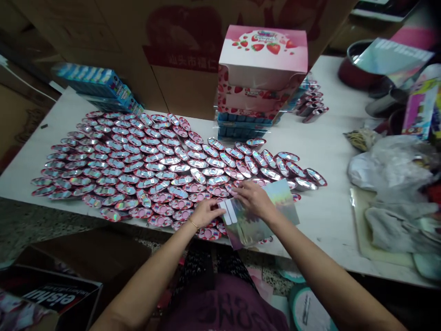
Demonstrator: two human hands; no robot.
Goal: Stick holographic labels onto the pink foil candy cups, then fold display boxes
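My left hand (206, 213) is closed at the left edge of a shiny holographic sticker sheet (282, 197), its thumb and fingers pinching beside two pale blank strips. Over the sheet's upper part lies my right hand (254, 198), fingertips drawn together above the packs; whatever they pinch is too small to make out. The sheet slants over densely grouped oval-ended packs (161, 163) with red-and-pink rims. Many packs carry shiny silvery stickers on top, while several near the front edge show a plain pink middle (161, 209).
Behind the packs stand stacked strawberry-print display boxes (263, 55) and blue cartons (99, 85), against a large brown cardboard box (186, 92). Plastic bags (396, 165), a cloth (392, 225) and a dark red pot (358, 69) crowd the right. An open carton (51, 294) sits below left.
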